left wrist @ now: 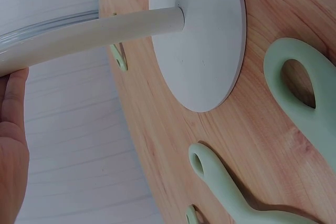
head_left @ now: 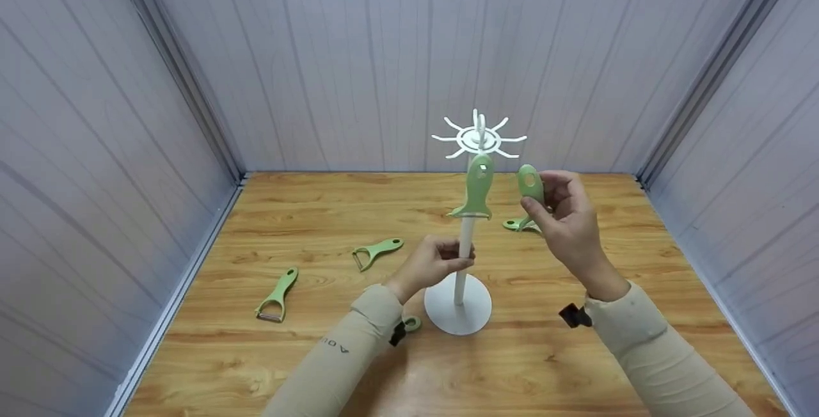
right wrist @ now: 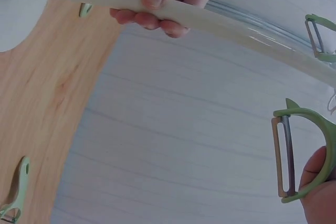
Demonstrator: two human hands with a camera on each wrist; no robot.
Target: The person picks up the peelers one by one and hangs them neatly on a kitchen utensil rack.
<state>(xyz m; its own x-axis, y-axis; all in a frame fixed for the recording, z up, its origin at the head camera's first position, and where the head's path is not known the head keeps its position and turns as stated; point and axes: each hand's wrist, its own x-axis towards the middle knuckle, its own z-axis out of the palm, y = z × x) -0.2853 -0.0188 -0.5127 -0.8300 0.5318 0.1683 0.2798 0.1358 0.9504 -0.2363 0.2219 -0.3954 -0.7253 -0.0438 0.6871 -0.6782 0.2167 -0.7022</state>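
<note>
My left hand (head_left: 438,260) grips the white pole of a hook stand (head_left: 466,238) a little above its round base (head_left: 441,314); the right wrist view shows thumb and fingers around the pole. From a front hook of the stand's top ring (head_left: 478,140) hangs a green peeler (head_left: 478,187), blade end down. To the right of it, my right hand (head_left: 571,222) pinches a second green peeler (head_left: 530,181) by its handle, hole end up. Its blade (right wrist: 286,156) shows in the right wrist view.
Two green peelers, one nearer (head_left: 278,295) and one farther (head_left: 379,252), lie on the wooden table left of the stand. Another peeler (head_left: 512,224) lies behind my right hand, and one (head_left: 411,323) is partly hidden by my left sleeve. Panelled walls (head_left: 307,71) enclose the table.
</note>
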